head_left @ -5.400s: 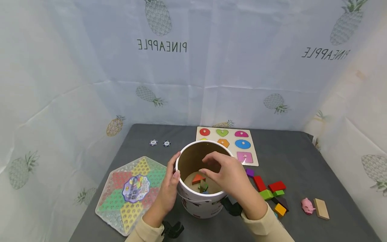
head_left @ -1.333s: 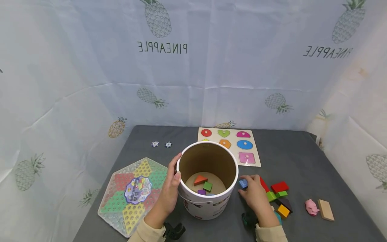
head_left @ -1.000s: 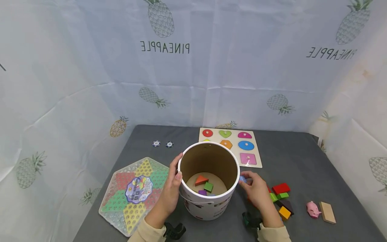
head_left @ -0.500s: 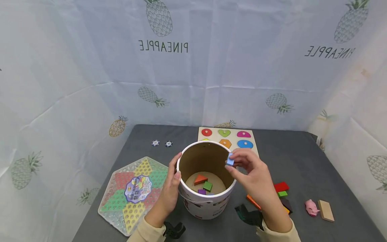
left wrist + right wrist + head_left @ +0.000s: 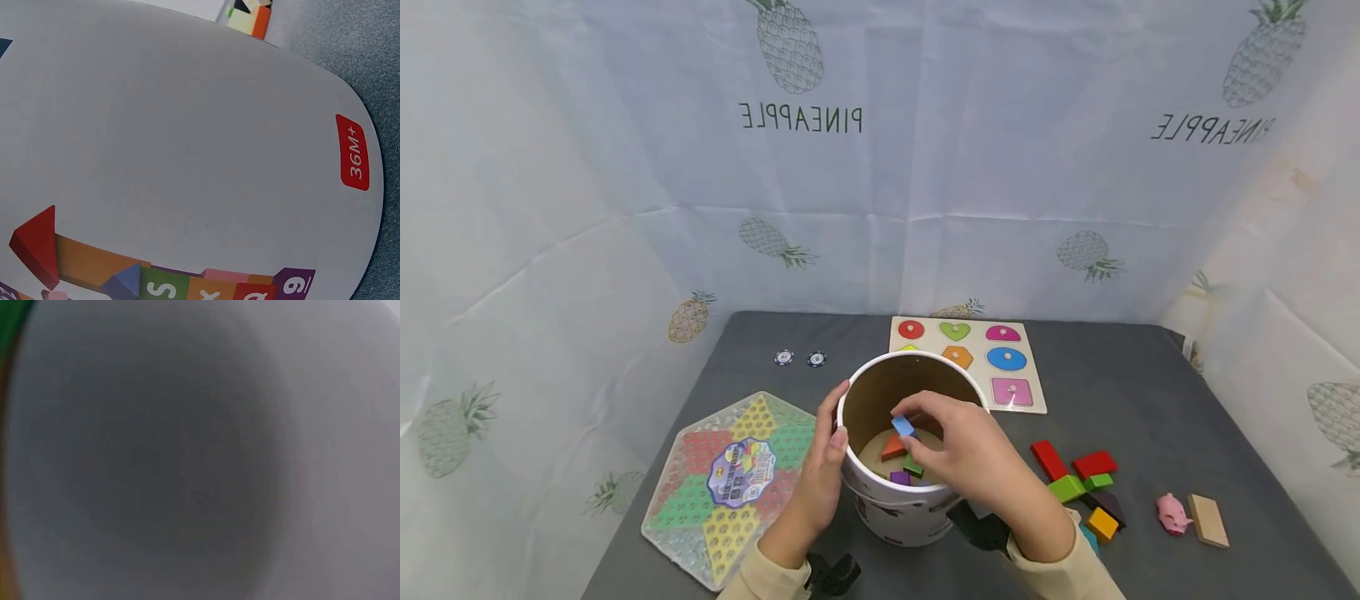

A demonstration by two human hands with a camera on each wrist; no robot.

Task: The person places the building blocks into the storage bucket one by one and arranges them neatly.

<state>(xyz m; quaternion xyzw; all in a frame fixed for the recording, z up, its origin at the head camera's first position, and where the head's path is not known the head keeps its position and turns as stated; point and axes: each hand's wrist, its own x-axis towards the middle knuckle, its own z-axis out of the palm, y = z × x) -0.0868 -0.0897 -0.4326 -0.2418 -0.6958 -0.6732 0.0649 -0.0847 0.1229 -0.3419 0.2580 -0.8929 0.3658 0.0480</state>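
Note:
A white bucket [image 5: 898, 521] with a printed outside stands at the middle front of the table in the head view. My left hand [image 5: 816, 467] holds its left side, thumb and fingers against the outer wall near the rim. Over the bucket's opening, my right hand [image 5: 958, 442] pinches a small blue block [image 5: 903, 426] between thumb and fingers. On the bucket floor lie an orange triangular block [image 5: 893, 447], a green block [image 5: 913, 466] and a purple block [image 5: 900, 477]. The left wrist view shows only the printed bucket wall [image 5: 187, 144]; the right wrist view is blurred.
Right of the bucket lie several blocks, among them a red block [image 5: 1094, 463] and a yellow block [image 5: 1102, 524]. Further right are a pink toy pig [image 5: 1173, 513] and a wooden block [image 5: 1209, 521]. A shape puzzle board [image 5: 1030, 392], two chips [image 5: 784, 357] and a hexagonal game board [image 5: 730, 492] surround the bucket.
My right hand picked up the blue block from the table right of the bucket, lifted it past the rim and moved left into the opening. The left hand stayed on the bucket.

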